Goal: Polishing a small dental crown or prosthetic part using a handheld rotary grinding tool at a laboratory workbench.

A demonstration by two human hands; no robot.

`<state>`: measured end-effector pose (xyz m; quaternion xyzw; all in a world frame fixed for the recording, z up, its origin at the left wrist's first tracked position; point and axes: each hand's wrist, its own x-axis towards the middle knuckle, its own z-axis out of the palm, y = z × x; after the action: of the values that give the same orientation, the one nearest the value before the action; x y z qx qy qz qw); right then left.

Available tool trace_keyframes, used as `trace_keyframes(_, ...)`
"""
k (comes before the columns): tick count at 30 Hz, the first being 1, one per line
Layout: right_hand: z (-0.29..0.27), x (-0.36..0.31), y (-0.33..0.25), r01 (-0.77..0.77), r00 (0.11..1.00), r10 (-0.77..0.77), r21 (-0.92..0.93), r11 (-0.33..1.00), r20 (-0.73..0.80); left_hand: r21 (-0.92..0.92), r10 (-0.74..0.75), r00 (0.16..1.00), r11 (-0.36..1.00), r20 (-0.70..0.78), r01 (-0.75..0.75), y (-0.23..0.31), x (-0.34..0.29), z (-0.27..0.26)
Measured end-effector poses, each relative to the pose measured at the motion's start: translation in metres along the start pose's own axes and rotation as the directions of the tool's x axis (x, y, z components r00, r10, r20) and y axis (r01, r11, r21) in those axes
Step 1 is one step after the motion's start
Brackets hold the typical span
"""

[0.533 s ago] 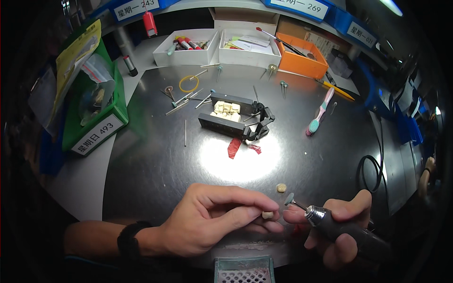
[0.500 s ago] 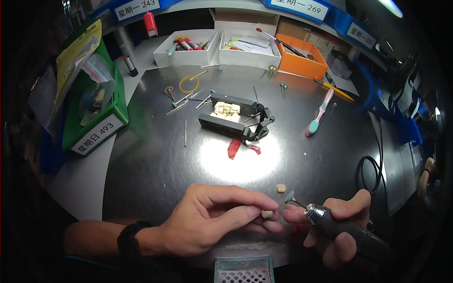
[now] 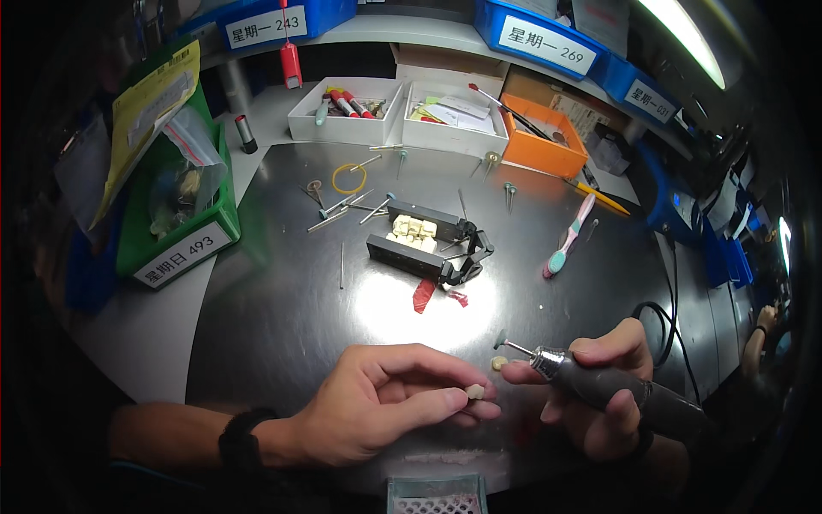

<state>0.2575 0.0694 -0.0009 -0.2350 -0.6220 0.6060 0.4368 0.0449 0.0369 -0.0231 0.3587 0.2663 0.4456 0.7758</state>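
Note:
My left hand (image 3: 385, 403) pinches a small cream dental crown (image 3: 475, 391) between thumb and fingertips. In my right hand (image 3: 612, 385) is a dark handpiece grinder (image 3: 591, 383) with a silver collar. A greenish grinding wheel (image 3: 500, 339) sits at the end of its thin shank, pointing left, above and apart from the crown. On the bench just below the wheel lies another small yellowish tooth piece (image 3: 498, 363). Farther off, a black articulator (image 3: 411, 259) holds cream dental models (image 3: 411, 231), with red film scraps (image 3: 424, 295) beside it.
Several burs (image 3: 347, 208) and a yellow rubber band (image 3: 349, 178) lie at the far left. A pink and teal toothbrush (image 3: 558, 259) is at the right. White boxes (image 3: 347, 130) and an orange tray (image 3: 545, 158) line the back. A green bin (image 3: 224, 218) stands left; a perforated tray (image 3: 437, 487) is nearest me.
My right hand has moved the grinder up and to the left, so its wheel is above the loose tooth piece. The crown has turned slightly in my left fingers. The whole view has shifted.

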Motion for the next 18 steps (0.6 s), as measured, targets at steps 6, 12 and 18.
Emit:
trace_keyframes(6, -0.003, 0.038, 0.01, 0.205, 0.973, -0.222, -0.2, 0.958, -0.065, 0.011, -0.015, 0.997, 1.0, -0.07, 0.016, 0.007, 0.0, 0.0)
trace_keyframes(12, -0.008, 0.073, 0.032, 0.165, 0.969, -0.232, -0.463, 0.871, -0.09, 0.115, -0.092, 0.996, 0.989, -0.011, 0.093, 0.01, -0.002, 0.004)
trace_keyframes(18, -0.002, 0.096, 0.031, 0.114, 0.993, -0.11, -0.612, 0.783, 0.044, 0.431, -0.03, 0.999, 0.902, -0.02, 0.036, 0.016, -0.001, -0.006)
